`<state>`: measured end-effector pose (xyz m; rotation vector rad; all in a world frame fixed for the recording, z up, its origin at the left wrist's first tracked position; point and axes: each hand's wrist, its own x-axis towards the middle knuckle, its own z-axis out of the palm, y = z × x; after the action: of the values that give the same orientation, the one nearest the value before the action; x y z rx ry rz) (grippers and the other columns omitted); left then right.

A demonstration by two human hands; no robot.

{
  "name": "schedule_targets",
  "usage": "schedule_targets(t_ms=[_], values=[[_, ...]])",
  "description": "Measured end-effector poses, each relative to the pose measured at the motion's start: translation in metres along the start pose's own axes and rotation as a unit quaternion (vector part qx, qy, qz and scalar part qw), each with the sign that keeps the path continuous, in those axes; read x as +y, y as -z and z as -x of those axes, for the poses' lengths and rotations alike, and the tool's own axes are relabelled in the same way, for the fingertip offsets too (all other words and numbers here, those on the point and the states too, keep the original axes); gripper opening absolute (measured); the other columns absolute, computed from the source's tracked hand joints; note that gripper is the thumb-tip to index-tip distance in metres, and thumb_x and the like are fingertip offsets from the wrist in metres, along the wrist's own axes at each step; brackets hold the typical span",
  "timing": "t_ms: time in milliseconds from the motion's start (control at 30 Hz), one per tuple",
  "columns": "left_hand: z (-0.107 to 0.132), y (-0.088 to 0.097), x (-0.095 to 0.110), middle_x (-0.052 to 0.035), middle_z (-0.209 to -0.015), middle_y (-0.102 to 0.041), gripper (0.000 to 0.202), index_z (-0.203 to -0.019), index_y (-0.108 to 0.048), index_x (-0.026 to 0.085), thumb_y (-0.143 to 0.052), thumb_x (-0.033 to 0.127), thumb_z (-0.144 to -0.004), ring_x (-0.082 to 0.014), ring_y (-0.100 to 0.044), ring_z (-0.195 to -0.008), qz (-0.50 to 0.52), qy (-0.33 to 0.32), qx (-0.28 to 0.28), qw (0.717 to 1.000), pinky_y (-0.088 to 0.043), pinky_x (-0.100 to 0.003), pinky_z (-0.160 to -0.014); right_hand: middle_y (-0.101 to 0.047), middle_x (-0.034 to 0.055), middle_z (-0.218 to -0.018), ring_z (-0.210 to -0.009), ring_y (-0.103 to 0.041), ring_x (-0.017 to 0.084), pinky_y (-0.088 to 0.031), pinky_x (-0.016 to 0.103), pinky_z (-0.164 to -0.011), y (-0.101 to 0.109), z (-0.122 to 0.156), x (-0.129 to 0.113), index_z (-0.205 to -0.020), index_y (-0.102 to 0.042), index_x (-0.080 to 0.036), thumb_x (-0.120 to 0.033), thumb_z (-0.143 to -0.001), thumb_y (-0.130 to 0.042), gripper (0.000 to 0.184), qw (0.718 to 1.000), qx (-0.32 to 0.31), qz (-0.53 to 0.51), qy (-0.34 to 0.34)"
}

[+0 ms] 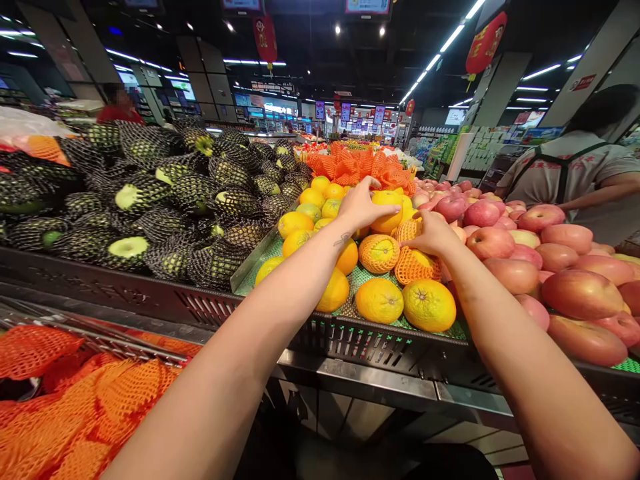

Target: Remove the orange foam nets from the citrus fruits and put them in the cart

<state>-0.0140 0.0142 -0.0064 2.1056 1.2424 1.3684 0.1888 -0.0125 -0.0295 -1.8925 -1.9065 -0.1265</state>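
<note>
1. Left hand (pixel 363 205): reaches in from lower left, fingers spread and curled over the top of a bare orange (pixel 391 217) at the middle of the citrus heap. Clamped on it, palm on its near-left side.
2. Right hand (pixel 433 233): just right of that orange, fingers bent against an orange net sleeve (pixel 406 230). The fingertips are hidden, so I cannot tell whether they pinch it.
3. The sleeve lies between the two hands, touching the bare orange's lower right side.
4. Netted orange (pixel 417 265) sits directly below the right hand; a second wrapped orange (pixel 379 253) lies under the left wrist.
5. Black crate rim (pixel 350 333) fronts the heap.
6. Apples (pixel 500 243) lie right of the right forearm, and dark-netted green fruit (pixel 150 193) is to the left.
7. A person in an apron (pixel 575 173) stands at far right, well apart.
</note>
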Motion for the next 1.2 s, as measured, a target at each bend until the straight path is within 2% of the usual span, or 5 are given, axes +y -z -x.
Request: schedule_targets(t_ms=[133, 300, 533, 833, 1200], values=[[-0.001, -0.001, 0.002, -0.0049, -0.118, -0.069, 0.050, -0.108, -0.062, 0.020, -0.084, 0.039, -0.067, -0.0230, -0.062, -0.108, 0.064, -0.020, -0.009, 0.998, -0.049, -0.036, -0.095, -0.070, 0.0152, -0.117, -0.106, -0.068, 0.033, -0.055, 0.048, -0.092, 0.014, 0.001, 0.010, -0.123, -0.060, -0.017, -0.051, -0.064, -0.085, 0.073, 0.995, 0.030, -0.099, -0.002], [-0.004, -0.007, 0.003, -0.0079, -0.124, -0.067, 0.052, -0.111, -0.062, 0.018, -0.083, 0.034, -0.066, -0.0226, -0.061, -0.111, 0.117, -0.050, -0.081, 0.989, -0.048, -0.036, -0.097, -0.074, 0.0107, -0.107, -0.098, -0.070, 0.029, -0.056, 0.048, -0.091, 0.017, -0.001, 0.004, -0.110, -0.067, -0.020, -0.024, -0.077, -0.065, 0.033, 0.976, 0.153, -0.154, 0.026], [-0.004, -0.009, 0.002, -0.0110, -0.122, -0.066, 0.051, -0.110, -0.062, 0.015, -0.082, 0.033, -0.067, -0.0251, -0.061, -0.114, 0.120, -0.060, -0.135, 0.982, -0.050, -0.036, -0.097, -0.072, 0.0108, -0.119, -0.109, -0.069, 0.025, -0.055, 0.044, -0.096, 0.022, 0.005, -0.013, -0.124, -0.063, -0.020, -0.019, -0.085, -0.048, 0.041, 0.952, 0.172, -0.242, 0.071], [-0.006, -0.007, -0.001, -0.0102, -0.133, -0.062, 0.065, -0.125, -0.059, 0.019, -0.080, 0.020, -0.064, -0.0266, -0.057, -0.127, 0.129, -0.175, -0.148, 0.965, -0.042, -0.038, -0.110, -0.060, 0.0116, -0.141, -0.125, -0.059, 0.029, -0.046, 0.045, -0.109, 0.012, 0.012, -0.020, -0.137, -0.054, -0.019, -0.055, -0.090, -0.056, 0.059, 0.954, 0.066, -0.253, 0.147], [0.000, -0.010, 0.006, -0.0190, -0.141, -0.057, 0.066, -0.142, -0.044, 0.008, -0.069, 0.032, -0.086, -0.0248, -0.059, -0.125, 0.025, -0.024, -0.184, 0.982, -0.048, -0.034, -0.105, -0.062, 0.0152, -0.139, -0.132, -0.056, 0.034, -0.039, 0.053, -0.116, -0.007, 0.000, -0.005, -0.139, -0.052, -0.020, -0.069, -0.092, -0.045, 0.069, 0.958, 0.058, -0.248, 0.131]])
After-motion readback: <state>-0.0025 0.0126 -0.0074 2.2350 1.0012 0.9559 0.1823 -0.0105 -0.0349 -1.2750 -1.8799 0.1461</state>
